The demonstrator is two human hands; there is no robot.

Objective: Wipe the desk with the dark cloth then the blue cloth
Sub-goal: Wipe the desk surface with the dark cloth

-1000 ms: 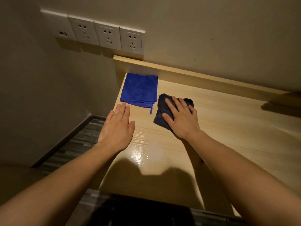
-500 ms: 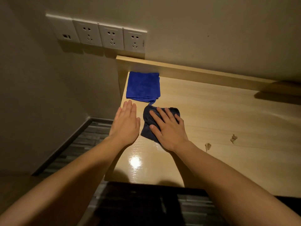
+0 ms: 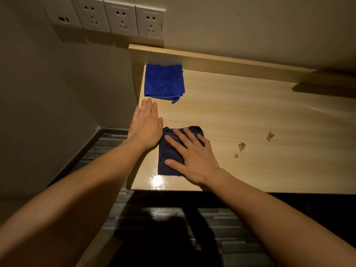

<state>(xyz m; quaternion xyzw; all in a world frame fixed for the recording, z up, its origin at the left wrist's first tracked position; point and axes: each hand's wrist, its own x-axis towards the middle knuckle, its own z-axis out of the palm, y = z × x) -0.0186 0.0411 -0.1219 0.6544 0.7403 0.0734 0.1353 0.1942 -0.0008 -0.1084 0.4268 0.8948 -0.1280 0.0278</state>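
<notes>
The dark cloth lies folded near the front left corner of the light wooden desk. My right hand presses flat on it with fingers spread, covering its right half. My left hand rests flat at the desk's left edge, fingers together, touching the cloth's upper left corner and holding nothing. The blue cloth lies folded in the back left corner, apart from both hands.
Three small brownish scraps lie on the desk right of my right hand. A raised wooden ledge runs along the back against the wall. Wall sockets sit above. Left of and in front of the desk lies dark striped floor.
My right hand has dragged the dark cloth toward the front left corner, away from the blue cloth. My left hand stayed flat at the left edge. The scraps have come into view.
</notes>
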